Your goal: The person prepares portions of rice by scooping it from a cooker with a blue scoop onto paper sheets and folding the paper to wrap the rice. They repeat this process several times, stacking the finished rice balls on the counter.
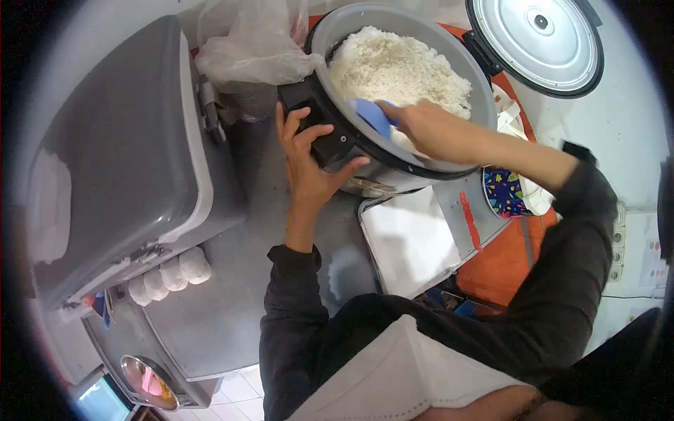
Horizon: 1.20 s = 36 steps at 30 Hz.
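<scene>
A large rice cooker (319,77) stands open, with white cooked rice (400,67) heaped in its pot. My left hand (309,158) grips the black side handle (330,147) of the cooker, thumb and fingers set around it. Inside the pot, my right hand (432,130) is closed on a blue rice paddle (372,118) by the near wall. The paddle's blade is low against the rice, and part of it is hidden by the rim and my hand. The cooker's round metal lid (540,42) is swung back at the upper right.
A clear plastic bag (253,52) hangs beside the cooker's left rim. White paper sheets (411,238) lie in a tray just below. At left is a large grey bin-like box (119,154), with several white rolls (175,274) near it. A patterned blue container (504,191) stands right.
</scene>
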### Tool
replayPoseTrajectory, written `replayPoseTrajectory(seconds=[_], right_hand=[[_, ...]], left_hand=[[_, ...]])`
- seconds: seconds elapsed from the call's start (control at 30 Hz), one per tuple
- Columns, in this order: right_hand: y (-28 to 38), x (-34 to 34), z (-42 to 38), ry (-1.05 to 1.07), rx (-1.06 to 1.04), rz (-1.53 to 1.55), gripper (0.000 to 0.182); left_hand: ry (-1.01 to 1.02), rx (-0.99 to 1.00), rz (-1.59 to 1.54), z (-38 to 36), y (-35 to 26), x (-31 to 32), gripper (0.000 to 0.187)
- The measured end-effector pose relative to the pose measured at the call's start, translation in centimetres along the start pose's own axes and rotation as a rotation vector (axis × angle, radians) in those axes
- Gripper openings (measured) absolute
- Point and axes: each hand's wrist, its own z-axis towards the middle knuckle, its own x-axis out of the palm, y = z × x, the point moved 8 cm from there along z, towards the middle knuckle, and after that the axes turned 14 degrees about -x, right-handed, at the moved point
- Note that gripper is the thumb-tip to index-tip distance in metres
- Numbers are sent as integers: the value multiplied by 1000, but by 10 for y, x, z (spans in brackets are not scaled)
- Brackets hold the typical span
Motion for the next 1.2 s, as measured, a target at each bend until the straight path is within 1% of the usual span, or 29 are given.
replayPoseTrajectory(seconds=[0.03,0.07,0.1,0.17,0.2,0.23,0.3,0.33,0.37,0.4,0.43,0.5,0.57,0.6,0.63,0.7,0.73,0.77,0.8,0.83,0.87,0.9,0.97,1.03,1.07,1.1,1.17,1.2], right_hand=[[-5,9,11,-54,-36,78,54],[-7,15,16,-160,-137,11,52],[-3,12,8,-144,-151,5,52],[3,-11,-18,-177,-79,77,43],[5,-23,-30,-82,27,75,44],[2,-26,-26,-79,16,64,44],[-1,-27,-18,-134,-88,159,44],[-5,-18,-6,-121,-50,195,39],[-6,-10,-4,-125,-52,198,39],[-13,2,-4,-119,24,366,39],[-20,6,-3,-116,96,524,40],[-29,-5,-21,-103,56,527,42],[-39,-2,-27,7,76,718,42],[-38,-4,-22,7,86,710,42],[-41,-1,-15,-9,75,719,42],[-56,17,3,-73,10,916,42],[-60,26,8,-85,-9,1082,36],[-68,28,4,-96,-21,1086,36],[-67,23,-1,-171,-47,1237,33],[-57,19,-9,-237,-65,1394,30],[-53,8,-26,-306,-71,1338,28],[-41,5,-45,-285,-56,1362,28],[-15,-4,-88,-419,-257,1468,32],[0,19,-134,-502,-216,1537,36],[2,39,-157,-545,-222,1585,39],[8,66,-180,-535,-137,1787,38],[17,115,-213,-628,-28,1966,39],[10,157,-226,-597,80,2068,42]], left_hand=[[2,11,8,-1,-2,0,74],[-10,41,-14,0,-3,-1,73],[-26,27,-12,0,-3,-2,73],[9,-5,6,-1,0,0,73],[10,-2,-30,-1,3,0,72],[-6,-2,-28,2,5,0,72],[-27,68,6,1,-1,-1,72],[-20,78,11,1,-3,-1,72],[-2,31,-6,1,-1,-1,72],[12,-21,-26,-1,1,0,72],[1,-16,-24,0,0,0,72],[18,-6,18,-1,-1,-1,72],[12,-7,19,0,-2,-1,72],[21,-7,8,1,-3,-1,72],[26,7,23,1,-3,-1,72],[17,-26,21,-1,-2,0,71],[19,-11,31,-1,-6,-2,71],[32,-35,101,-2,-7,-3,71],[43,-65,169,-3,-8,-4,71],[46,-71,178,-2,-10,-6,71],[75,-128,192,-2,-6,-6,71],[109,-194,205,-5,1,-4,72],[107,-103,126,-11,-24,-9,72],[-26,4,303,-34,-52,-9,69],[-86,-95,223,-55,-64,-8,64],[-75,-127,228,-82,-66,3,64],[-42,-60,242,-134,-62,30,62],[175,-158,258,-167,-43,59,62]])
